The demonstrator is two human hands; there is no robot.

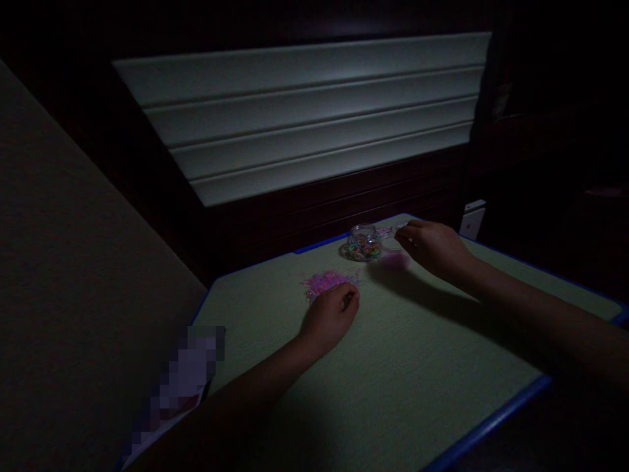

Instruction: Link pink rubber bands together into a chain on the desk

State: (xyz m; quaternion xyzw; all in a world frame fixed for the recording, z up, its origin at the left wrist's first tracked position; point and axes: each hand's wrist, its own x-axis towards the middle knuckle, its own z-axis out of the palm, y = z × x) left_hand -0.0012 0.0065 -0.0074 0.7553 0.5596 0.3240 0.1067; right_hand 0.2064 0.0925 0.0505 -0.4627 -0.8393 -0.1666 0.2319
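My left hand (330, 313) rests at the near edge of a loose pile of thin pink and purple bands (328, 282), its fingers curled together. Whether anything sits between those fingertips is hidden. Farther off to the right, my right hand (432, 244) grips a clear round plastic piece (392, 244), perhaps a lid or a small container, by its right side. Just left of it stands an open clear jar (363, 244) with multicoloured elastic bands inside. A blurred pink patch (396, 261) shows under the clear piece; I cannot make out what it is.
All this is on a pale green table (393, 367) with blue edging. Behind it rises a dark wooden panel with white slats (314, 111). A blurred-out item (181, 380) lies at the left edge, and a white box-like thing (473, 218) stands beyond the back right.
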